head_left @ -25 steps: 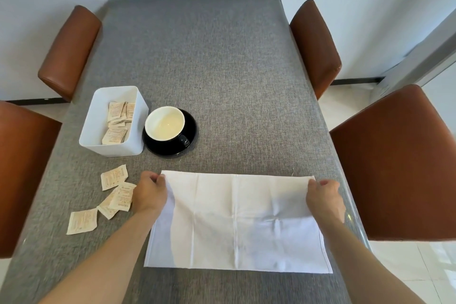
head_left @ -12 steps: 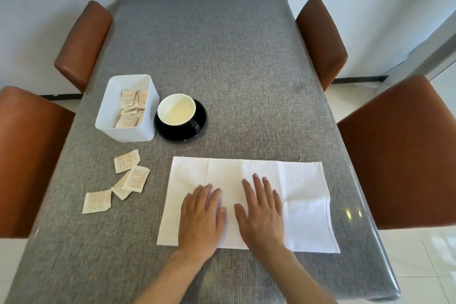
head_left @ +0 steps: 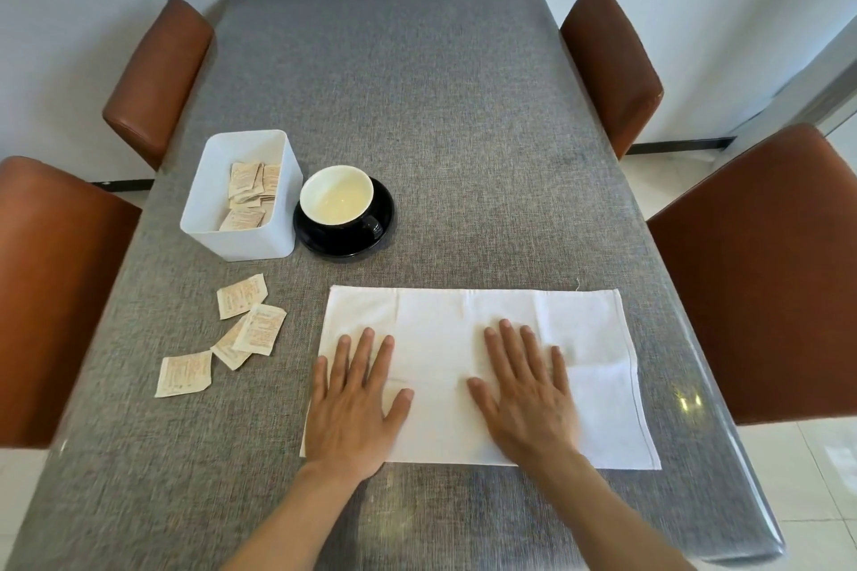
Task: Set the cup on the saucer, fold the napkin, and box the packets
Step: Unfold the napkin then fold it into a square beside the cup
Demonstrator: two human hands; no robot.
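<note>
A white napkin (head_left: 589,338) lies folded into a wide rectangle near the table's front edge. My left hand (head_left: 354,403) rests flat on its left part, fingers spread. My right hand (head_left: 526,389) lies flat on its middle, fingers spread. A cup with a cream inside (head_left: 336,196) stands on a black saucer (head_left: 385,218) behind the napkin. To the saucer's left is a white box (head_left: 241,236) holding several packets (head_left: 248,195). Several loose packets (head_left: 241,329) lie on the table left of the napkin.
The grey cloth-covered table (head_left: 417,83) has two brown chairs on the left (head_left: 157,74) and two on the right (head_left: 760,269). A white wall runs behind; tiled floor shows at the right.
My hands let go of the napkin's far corners and came down flat on its middle. They have since slid apart, the left toward the napkin's left edge.
</note>
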